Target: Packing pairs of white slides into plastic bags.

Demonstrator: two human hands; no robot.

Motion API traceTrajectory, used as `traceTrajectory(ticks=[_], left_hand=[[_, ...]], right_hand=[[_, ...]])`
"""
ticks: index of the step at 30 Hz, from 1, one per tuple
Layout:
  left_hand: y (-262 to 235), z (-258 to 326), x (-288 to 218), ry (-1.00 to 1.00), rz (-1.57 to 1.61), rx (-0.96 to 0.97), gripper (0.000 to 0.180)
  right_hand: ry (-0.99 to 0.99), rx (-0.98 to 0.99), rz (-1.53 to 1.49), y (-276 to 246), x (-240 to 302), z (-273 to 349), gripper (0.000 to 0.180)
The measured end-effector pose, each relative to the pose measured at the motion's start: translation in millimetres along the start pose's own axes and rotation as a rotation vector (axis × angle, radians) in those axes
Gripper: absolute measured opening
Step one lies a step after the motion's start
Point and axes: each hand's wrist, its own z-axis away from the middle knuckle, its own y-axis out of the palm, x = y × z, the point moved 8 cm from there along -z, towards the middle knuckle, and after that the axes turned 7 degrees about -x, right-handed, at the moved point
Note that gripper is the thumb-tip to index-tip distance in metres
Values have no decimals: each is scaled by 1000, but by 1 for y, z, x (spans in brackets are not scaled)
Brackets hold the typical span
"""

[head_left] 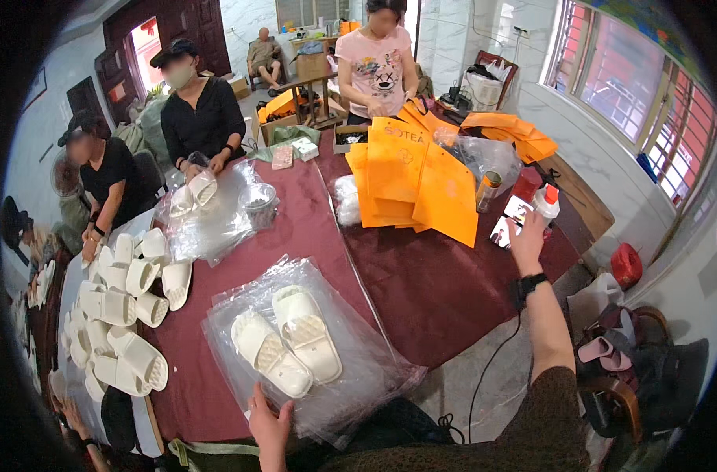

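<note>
A pair of cream slippers (306,334) lies on a stack of clear plastic bags (240,385) in front of me. My left hand (269,425) is at the near edge of the stack, close to the slipper toes, with thumb and fingers apart. Stretched out to the right, my right hand (530,242) touches a phone (503,234) with a lit screen. A finger crosses the phone's front, and the hand does not appear wrapped round it. Beside the phone stand a white bottle with a red cap (546,203) and a dark red container (527,184).
Loose cream slippers (122,307) are heaped at the left. Orange bags (410,181) stand on the dark red tablecloth (421,291), near a can (488,191). A co-worker (197,118) handles bagged slippers; others work at the far side and left. A chair (622,393) holds pink slippers at right.
</note>
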Motion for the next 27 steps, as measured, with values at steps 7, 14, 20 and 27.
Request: traceTrajectory(ticks=[7,14,20,27], left_hand=[[-9,-2,2,69,84,-29,76],[-4,-9,22,-115,572,-139,57],[27,4,19,-714,1745,130,50],[32,3,-17,-467,1554,507,52]], right_hand=[[-122,616,-752,-51,215,87,29],[-532,764,-850,-100,347,187,49],[-466,884,-944,-85,375,245,35],[81,1285,-1357,-86,380,282,27]])
